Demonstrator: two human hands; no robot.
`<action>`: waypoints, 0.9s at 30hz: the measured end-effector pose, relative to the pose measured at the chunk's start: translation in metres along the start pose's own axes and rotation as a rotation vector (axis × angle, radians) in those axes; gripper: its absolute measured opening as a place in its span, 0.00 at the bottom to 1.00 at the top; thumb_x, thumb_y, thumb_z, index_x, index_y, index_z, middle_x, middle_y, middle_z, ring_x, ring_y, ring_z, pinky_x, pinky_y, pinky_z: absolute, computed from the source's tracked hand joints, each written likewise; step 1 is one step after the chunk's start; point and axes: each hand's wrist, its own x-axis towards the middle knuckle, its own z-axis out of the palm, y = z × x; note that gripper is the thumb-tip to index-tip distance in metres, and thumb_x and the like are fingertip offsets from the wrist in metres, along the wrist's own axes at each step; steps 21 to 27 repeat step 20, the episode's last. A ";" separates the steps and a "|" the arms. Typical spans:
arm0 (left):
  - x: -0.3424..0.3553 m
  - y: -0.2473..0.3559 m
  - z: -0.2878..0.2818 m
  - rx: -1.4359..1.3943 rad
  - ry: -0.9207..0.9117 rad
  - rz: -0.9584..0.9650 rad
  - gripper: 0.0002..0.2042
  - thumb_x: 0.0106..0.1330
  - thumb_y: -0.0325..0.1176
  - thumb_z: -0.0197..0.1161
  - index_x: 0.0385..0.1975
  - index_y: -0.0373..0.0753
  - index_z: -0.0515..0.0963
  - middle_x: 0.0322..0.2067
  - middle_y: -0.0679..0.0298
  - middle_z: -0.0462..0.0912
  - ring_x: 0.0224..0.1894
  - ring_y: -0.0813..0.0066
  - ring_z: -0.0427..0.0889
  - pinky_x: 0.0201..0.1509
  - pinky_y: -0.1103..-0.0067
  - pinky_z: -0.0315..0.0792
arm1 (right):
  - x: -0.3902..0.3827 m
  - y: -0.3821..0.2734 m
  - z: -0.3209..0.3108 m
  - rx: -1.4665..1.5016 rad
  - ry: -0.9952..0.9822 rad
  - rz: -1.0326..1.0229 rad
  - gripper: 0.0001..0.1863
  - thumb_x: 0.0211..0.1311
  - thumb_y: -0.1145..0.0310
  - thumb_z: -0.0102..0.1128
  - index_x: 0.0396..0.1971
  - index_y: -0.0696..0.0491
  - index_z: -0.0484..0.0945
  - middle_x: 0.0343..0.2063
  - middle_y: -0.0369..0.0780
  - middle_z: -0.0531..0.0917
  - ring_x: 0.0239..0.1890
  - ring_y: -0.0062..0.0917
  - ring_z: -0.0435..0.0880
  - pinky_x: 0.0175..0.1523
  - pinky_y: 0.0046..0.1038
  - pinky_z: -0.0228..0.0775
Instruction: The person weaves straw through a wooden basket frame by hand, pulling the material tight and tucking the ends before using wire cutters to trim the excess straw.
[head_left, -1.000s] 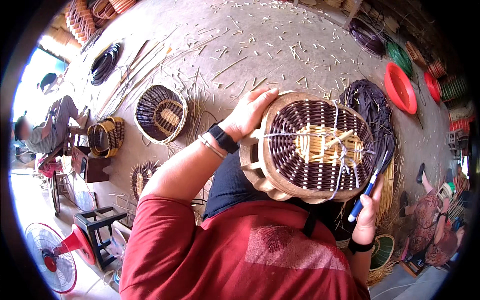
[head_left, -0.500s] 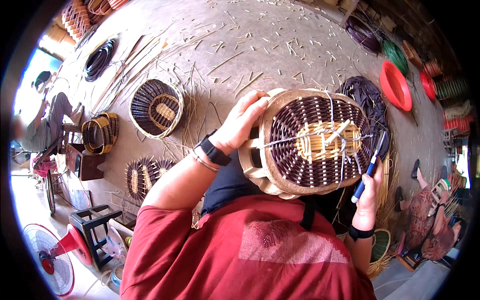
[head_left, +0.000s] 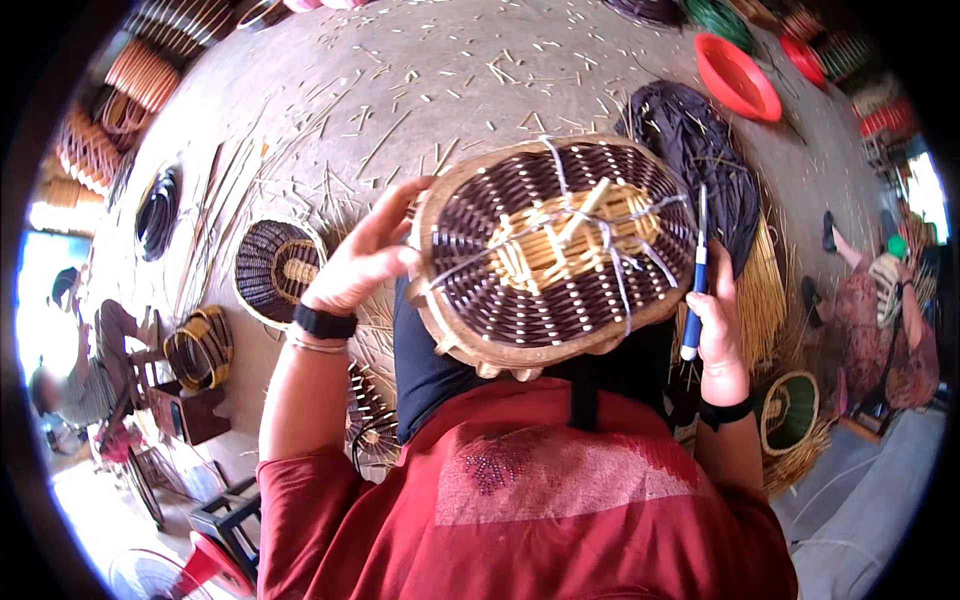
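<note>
A dark brown oval basket with a pale woven centre and a wooden frame is tilted over my lap. Thin grey ties cross its woven face, and a short stick is caught under them. At its left edge is my left hand, thumb on the near side and fingertips partly hidden against the frame. My right hand, by the right edge, grips a slim tool with a blue handle and a thin metal shaft pointing away from me. Some right fingers go out of sight toward the basket.
A dark round basket and a yellow-black basket stand left. Black material and pale strands lie right, beyond them a red basin. Cut bits litter the floor. Other people sit at both sides.
The basket has moved left and tilted, along with both hands. My left thumb has come away from the frame's top edge and spread lower. My right hand still holds the blue-handled tool.
</note>
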 end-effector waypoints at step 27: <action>0.174 0.082 0.073 0.920 -0.141 -0.281 0.27 0.86 0.44 0.51 0.74 0.28 0.67 0.67 0.52 0.76 0.68 0.65 0.74 0.75 0.71 0.65 | -0.052 0.187 -0.100 0.272 0.769 0.182 0.23 0.66 0.60 0.62 0.54 0.59 0.81 0.38 0.42 0.86 0.39 0.32 0.86 0.47 0.34 0.80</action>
